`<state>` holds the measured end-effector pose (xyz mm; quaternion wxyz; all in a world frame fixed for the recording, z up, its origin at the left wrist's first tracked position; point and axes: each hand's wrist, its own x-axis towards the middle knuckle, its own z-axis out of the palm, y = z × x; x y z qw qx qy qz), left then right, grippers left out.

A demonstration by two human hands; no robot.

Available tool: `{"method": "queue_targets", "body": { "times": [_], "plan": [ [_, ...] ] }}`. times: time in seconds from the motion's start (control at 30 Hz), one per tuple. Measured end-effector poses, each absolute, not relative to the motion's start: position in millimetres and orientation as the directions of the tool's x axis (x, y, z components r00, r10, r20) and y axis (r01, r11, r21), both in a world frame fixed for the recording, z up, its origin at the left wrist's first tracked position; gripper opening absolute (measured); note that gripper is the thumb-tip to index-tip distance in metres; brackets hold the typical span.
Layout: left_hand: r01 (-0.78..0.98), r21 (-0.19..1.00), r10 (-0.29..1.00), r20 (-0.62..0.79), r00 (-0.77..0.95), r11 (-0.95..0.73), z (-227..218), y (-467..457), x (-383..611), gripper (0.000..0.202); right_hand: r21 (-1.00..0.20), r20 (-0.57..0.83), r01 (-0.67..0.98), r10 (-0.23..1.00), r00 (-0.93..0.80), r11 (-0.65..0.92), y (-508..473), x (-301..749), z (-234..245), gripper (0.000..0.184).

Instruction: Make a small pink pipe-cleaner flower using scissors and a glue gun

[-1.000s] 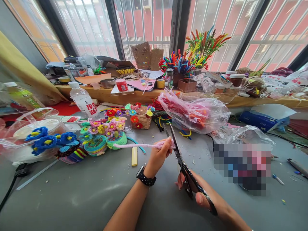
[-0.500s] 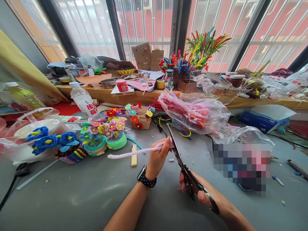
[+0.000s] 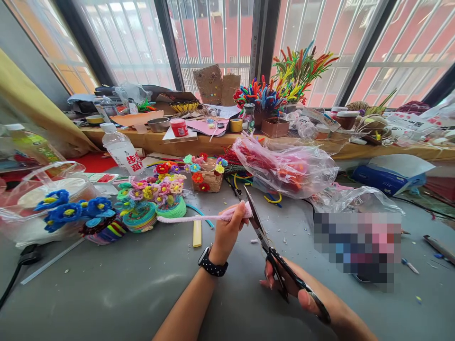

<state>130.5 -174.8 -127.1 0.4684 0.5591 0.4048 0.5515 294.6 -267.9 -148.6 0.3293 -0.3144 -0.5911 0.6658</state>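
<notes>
A pale pink pipe cleaner [image 3: 194, 219] is pinched in my left hand [image 3: 231, 227], with its long tail sticking out to the left and a thicker, bunched end by the fingertips. My right hand [image 3: 298, 289] grips black-handled scissors [image 3: 265, 239] through their loops. The blades point up and lie right beside the bunched pink end; whether they are parted there I cannot make out. A small pink scrap [image 3: 254, 241] rests on the table below the blades. Just left of my left hand lies a pale yellow lighter [image 3: 197, 232].
Pipe-cleaner flowers in round pots [image 3: 170, 206] and a woven basket [image 3: 209, 177] stand left of centre, near a plastic bottle [image 3: 122, 149]. Behind the hands lies a clear bag of pink stems [image 3: 287, 166]. A blurred patch [image 3: 357, 248] covers something at right. Craft supplies crowd the windowsill.
My left hand has shifted slightly left and down, with the pipe cleaner's tail now more level. The scissors have moved a little down with my right hand.
</notes>
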Motion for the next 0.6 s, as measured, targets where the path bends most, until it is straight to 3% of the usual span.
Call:
{"method": "queue_targets", "body": {
  "times": [0.2, 0.6],
  "plan": [
    [-0.013, 0.964, 0.963, 0.264, 0.056, -0.264, -127.2, -174.5, 129.4, 0.043, -0.964, -0.032, -0.197, 0.812, -0.582, -0.179, -268.0, 290.6, -152.1, 0.060],
    [0.018, 0.969, 0.959, 0.242, 0.147, -0.248, -125.7, -180.3, 127.9, 0.046, -0.998, -0.041, -0.011, 0.835, -0.549, -0.057, -268.3, 296.7, -145.7, 0.066]
  ]
}}
